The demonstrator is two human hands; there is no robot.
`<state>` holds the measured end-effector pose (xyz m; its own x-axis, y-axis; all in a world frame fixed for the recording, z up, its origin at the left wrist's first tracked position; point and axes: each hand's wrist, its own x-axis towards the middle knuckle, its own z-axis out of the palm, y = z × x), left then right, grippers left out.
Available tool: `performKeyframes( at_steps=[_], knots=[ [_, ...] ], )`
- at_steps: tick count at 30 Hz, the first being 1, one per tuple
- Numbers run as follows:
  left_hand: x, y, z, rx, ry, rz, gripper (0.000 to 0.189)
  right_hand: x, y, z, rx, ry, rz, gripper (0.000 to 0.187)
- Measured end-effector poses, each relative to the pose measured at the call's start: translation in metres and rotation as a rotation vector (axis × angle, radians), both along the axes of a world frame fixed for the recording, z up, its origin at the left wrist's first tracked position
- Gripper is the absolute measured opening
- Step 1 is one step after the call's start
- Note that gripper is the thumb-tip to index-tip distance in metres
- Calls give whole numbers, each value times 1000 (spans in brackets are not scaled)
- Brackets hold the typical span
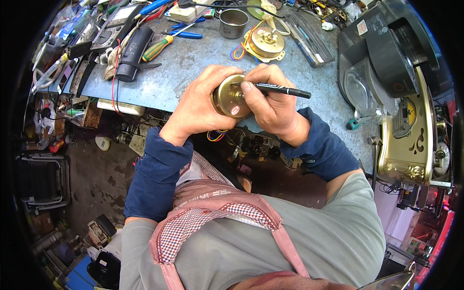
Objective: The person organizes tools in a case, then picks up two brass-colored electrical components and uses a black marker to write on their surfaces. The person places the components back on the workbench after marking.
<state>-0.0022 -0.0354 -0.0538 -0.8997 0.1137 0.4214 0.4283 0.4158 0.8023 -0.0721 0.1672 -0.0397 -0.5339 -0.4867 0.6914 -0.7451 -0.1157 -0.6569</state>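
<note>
My left hand [203, 103] grips a round brass-coloured motor [229, 97] by its side, just over the front edge of the blue workbench. A small oval sticker shows on the motor's flat face, and coloured wires [216, 136] hang below it. Pinched between the thumb and fingers of my right hand [270, 99] is a black marker [284, 89]. Its tip end meets the motor's face near the central shaft, partly hidden by my thumb. Beyond my hands, a second brass-coloured motor [266, 42] lies on the bench with its shaft up and red, yellow and blue wires beside it.
On the blue workbench [170, 81] are a metal cup [233, 23], a screwdriver [158, 48], blue-handled pliers [186, 34], a multimeter [116, 27] and a black cylindrical case [135, 54]. A clear pen case [308, 41], a dark appliance [384, 54] and a gold-coloured panel [406, 152] stand to the right.
</note>
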Motion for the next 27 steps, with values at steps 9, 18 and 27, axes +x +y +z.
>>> performKeyframes(
  at_steps=[9,18,27],
  knots=[
    [0,0,1,-3,-6,1,89,-4,2,0,6,-34,36,11],
    [1,2,4,-5,-11,7,86,-2,2,0,-19,-41,27,10],
    [1,0,4,-3,16,-13,85,-5,3,-8,-123,-73,43,9]
  ],
)
